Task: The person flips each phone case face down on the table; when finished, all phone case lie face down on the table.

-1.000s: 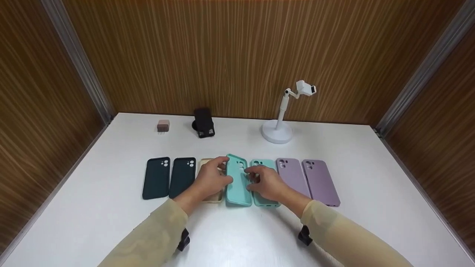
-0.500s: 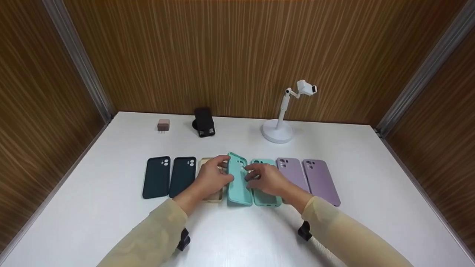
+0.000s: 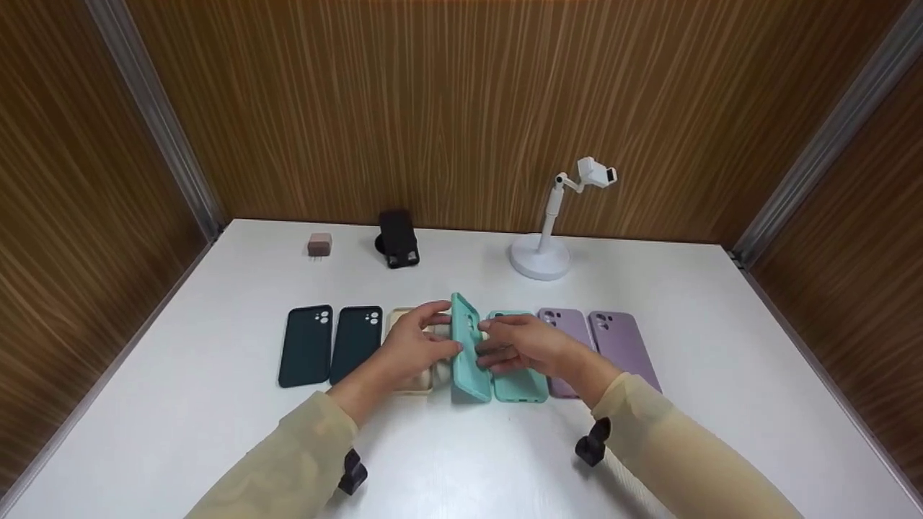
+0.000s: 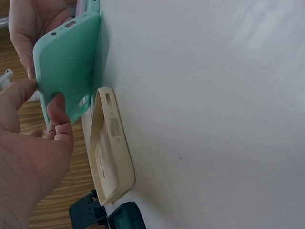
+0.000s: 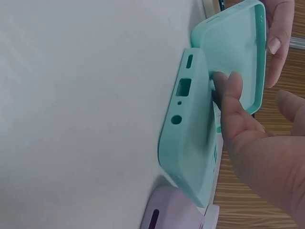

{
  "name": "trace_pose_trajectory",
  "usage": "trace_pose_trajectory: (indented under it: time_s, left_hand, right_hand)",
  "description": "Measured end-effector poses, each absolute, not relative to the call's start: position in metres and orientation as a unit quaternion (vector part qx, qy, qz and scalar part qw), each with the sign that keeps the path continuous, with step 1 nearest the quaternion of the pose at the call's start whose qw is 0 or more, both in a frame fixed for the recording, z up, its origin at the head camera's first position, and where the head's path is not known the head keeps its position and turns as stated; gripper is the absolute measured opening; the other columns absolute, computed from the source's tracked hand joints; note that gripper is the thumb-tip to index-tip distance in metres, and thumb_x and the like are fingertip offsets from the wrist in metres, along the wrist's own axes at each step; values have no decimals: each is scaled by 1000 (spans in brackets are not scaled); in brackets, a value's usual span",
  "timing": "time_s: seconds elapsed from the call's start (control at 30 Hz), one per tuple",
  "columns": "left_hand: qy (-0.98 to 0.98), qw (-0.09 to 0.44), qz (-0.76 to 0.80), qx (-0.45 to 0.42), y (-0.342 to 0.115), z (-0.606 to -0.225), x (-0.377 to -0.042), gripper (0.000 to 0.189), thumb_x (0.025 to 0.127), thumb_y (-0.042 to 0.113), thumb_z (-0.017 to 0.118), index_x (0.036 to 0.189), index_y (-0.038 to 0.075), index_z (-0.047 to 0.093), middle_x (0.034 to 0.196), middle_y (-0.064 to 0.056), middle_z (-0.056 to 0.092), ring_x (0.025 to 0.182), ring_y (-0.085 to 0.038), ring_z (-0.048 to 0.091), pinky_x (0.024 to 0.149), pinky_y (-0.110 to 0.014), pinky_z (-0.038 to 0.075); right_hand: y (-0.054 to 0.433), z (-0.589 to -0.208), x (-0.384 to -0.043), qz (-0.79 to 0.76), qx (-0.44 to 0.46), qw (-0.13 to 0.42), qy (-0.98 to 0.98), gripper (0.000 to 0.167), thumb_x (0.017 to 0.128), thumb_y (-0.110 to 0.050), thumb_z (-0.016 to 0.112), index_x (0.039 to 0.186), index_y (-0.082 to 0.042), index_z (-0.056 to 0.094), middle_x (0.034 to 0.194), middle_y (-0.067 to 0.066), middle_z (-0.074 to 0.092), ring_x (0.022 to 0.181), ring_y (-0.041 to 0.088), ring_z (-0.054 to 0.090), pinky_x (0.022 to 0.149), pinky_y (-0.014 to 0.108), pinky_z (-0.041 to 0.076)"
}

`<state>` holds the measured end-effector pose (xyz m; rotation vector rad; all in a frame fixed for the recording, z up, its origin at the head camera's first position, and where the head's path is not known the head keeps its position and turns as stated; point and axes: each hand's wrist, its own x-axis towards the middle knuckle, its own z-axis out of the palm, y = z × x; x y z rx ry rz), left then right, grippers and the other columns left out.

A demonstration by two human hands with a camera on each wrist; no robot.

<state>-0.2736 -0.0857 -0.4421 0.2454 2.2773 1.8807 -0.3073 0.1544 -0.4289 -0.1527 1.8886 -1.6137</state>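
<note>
A mint-green phone case (image 3: 470, 360) stands tilted on its right long edge in the middle of the row. My left hand (image 3: 414, 346) pinches its raised left edge between thumb and fingers; the left wrist view shows the case's smooth back (image 4: 71, 62). My right hand (image 3: 530, 342) hovers above a second mint-green case (image 3: 523, 389), which lies hollow side up. In the right wrist view, its bent fingers (image 5: 231, 102) reach toward the tilted case's lower edge; whether they touch it I cannot tell. A cream case (image 3: 412, 382) lies partly under my left hand.
Left of the cream case lie two dark green cases (image 3: 305, 346); two purple cases (image 3: 621, 349) lie on the right. Behind the row are a pink charger plug (image 3: 319, 245), a black phone-like object (image 3: 399, 238) and a white stand (image 3: 541, 257). Wood-patterned panels enclose the table.
My left hand has raised the mint-green case's left edge and swung it rightward, so it stands steeper. My right hand has shifted slightly, its fingers staying beside the case.
</note>
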Motion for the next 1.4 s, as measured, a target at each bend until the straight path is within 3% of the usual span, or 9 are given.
trace_pose_trajectory:
  time_s: [0.23, 0.37, 0.5, 0.73, 1.0, 1.23, 1.4]
  left_hand:
    - [743, 125, 647, 116, -81, -443, -270, 88, 92, 13, 85, 165, 9, 35, 160, -12, 49, 124, -28, 67, 97, -37, 57]
    - [741, 134, 645, 131, -78, -444, -268, 92, 91, 19, 86, 166, 11, 33, 163, -10, 46, 127, -27, 65, 98, -37, 57]
    - [740, 136, 645, 134, -77, -445, -267, 94, 90, 22, 88, 166, 13, 34, 163, -7, 46, 129, -26, 64, 98, -38, 57]
    - [747, 145, 632, 145, -75, -446, -266, 89, 90, 25, 88, 165, 19, 40, 162, -4, 47, 129, -27, 63, 96, -38, 58]
    - [757, 152, 616, 154, -72, -449, -264, 87, 90, 34, 88, 163, 27, 42, 162, 1, 46, 126, -24, 63, 95, -38, 58]
    - [759, 149, 614, 159, -69, -452, -265, 88, 90, 35, 88, 164, 23, 42, 162, -1, 46, 131, -32, 61, 97, -40, 57]
    - [767, 155, 605, 149, -68, -454, -265, 88, 89, 38, 88, 163, 24, 43, 156, -5, 52, 128, -27, 64, 97, -41, 57]
  right_hand:
    - [153, -424, -304, -636, -75, 339, 689, 69, 110, -35, 59, 163, -1, 31, 133, 25, 68, 120, 37, 70, 97, 45, 58]
    - [152, -423, -303, -642, -79, 338, 684, 64, 110, -35, 60, 159, -1, 38, 130, 24, 69, 118, 36, 71, 99, 48, 57]
    - [152, -422, -303, -647, -78, 332, 682, 56, 110, -32, 61, 155, -2, 45, 131, 24, 68, 118, 36, 71, 100, 50, 56]
    - [151, -424, -302, -647, -74, 328, 685, 64, 109, -30, 61, 162, -2, 36, 133, 25, 66, 116, 35, 71, 98, 49, 57]
    - [154, -425, -301, -645, -61, 310, 696, 59, 109, -25, 61, 161, -8, 41, 137, 26, 65, 116, 35, 72, 98, 50, 57]
    - [157, -426, -301, -643, -65, 296, 704, 58, 107, -23, 62, 161, -10, 42, 139, 27, 65, 115, 36, 73, 96, 50, 58]
    - [158, -426, -300, -633, -55, 287, 717, 57, 106, -22, 62, 160, -12, 45, 136, 25, 67, 107, 34, 75, 91, 46, 60]
